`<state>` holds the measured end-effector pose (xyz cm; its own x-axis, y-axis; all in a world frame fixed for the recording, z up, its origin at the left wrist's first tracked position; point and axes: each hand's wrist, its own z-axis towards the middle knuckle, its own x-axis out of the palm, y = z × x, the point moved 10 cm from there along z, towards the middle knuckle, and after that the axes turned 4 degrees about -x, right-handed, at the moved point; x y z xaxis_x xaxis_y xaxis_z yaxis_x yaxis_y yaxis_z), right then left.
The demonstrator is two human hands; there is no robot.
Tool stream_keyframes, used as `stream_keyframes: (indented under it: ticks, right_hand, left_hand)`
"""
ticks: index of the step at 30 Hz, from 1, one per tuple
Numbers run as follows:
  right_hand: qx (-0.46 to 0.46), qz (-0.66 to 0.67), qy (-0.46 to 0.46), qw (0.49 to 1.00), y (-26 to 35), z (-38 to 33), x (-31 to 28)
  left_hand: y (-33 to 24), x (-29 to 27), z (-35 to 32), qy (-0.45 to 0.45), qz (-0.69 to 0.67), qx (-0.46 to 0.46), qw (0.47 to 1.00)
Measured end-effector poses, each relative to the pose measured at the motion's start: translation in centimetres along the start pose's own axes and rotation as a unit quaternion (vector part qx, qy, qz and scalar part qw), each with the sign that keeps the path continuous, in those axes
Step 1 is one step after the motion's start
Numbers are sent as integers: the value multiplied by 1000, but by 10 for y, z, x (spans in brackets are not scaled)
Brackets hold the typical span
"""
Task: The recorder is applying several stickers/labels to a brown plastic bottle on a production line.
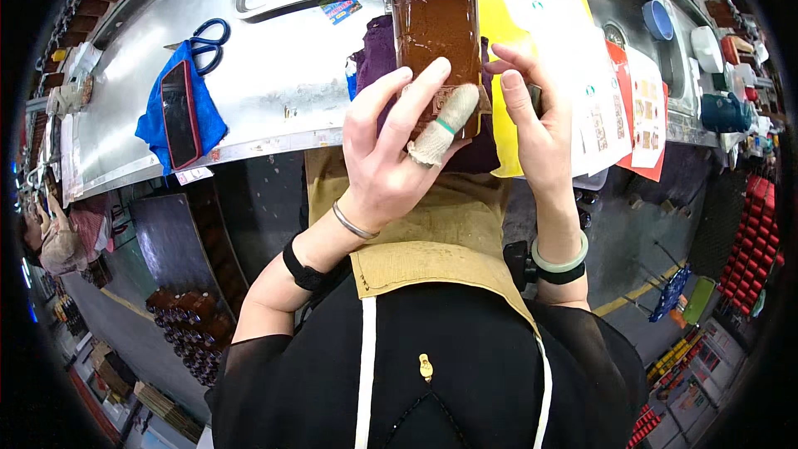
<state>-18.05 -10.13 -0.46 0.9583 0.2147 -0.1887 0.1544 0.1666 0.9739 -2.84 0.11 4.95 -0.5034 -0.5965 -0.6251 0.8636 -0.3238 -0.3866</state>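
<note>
A brown glass bottle lies on a folded purple cloth at the bench's front edge, its neck pointing away from me. My left hand rests on the lower end of the bottle with fingers spread. One of its fingers wears a pale cloth finger cover with a green band, touching a brownish label that it partly hides. To the right of the bottle, my right hand is open with thumb and fingers apart, over a yellow sheet. Something dark shows behind its thumb, too hidden to name.
On the left, a phone lies on a blue cloth beside blue-handled scissors. White printed sheets and a red-edged sheet lie at right, near a sink holding a blue bowl. Several bottles stand low at left.
</note>
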Motion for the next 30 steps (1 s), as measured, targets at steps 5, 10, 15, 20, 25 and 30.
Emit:
stream_keyframes:
  ticks: [5,10,15,20,25,30]
  right_hand:
    - [-25,-54,-1,998,13,0,1]
    - [50,13,7,999,0,-1,5]
    - [-25,-90,13,996,36,-3,22]
    - [19,-69,-8,997,22,-6,25]
    - [43,-34,10,998,18,-8,20]
    - [50,-35,10,998,9,-12,24]
  left_hand:
    - [40,5,-9,9,-149,-107,983]
    - [47,5,-28,-10,-158,-109,981]
    - [46,5,-30,-10,-138,-99,985]
    - [44,4,-26,-15,-131,-77,988]
    - [23,-3,-8,19,-86,-27,996]
    - [29,-1,-9,-3,-119,-58,991]
